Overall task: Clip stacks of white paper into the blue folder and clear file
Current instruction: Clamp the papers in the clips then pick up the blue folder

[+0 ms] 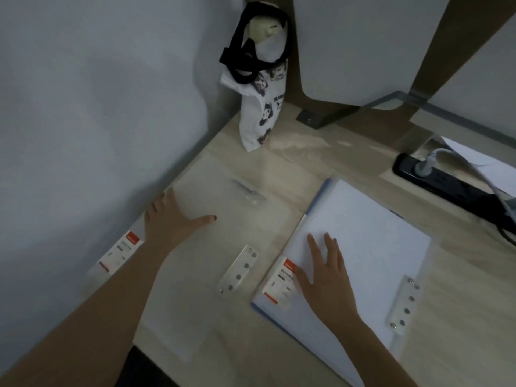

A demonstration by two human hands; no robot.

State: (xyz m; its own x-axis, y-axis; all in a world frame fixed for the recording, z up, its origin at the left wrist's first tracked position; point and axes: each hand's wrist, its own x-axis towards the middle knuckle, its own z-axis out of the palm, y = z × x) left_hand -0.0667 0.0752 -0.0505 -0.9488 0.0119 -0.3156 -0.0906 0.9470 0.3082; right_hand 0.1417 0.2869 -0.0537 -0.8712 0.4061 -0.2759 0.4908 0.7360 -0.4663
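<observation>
Paper (371, 241) is lying at near right on the blue folder (321, 192), whose edge is showing along the stack's left and near sides. The right hand (326, 277) is resting flat on the stack's near left part, fingers straight and slightly apart, pointing far. The sheets are lying under the palm and fingertips, not gripped. A label (279, 283) is sitting just left of the thumb, and a metal clip (403, 305) is lying at the stack's right edge. To the left, the clear file (195, 275) is lying open on the desk (321, 152), with a second clip (237, 270) near its middle. The left hand (170, 219) is pressing flat on the file's far left part, fingers straight and spread, thumb pointing right. Farther off, a printed bag (262, 113) is standing in the corner, and a black power strip (446, 185) is lying at far right.
</observation>
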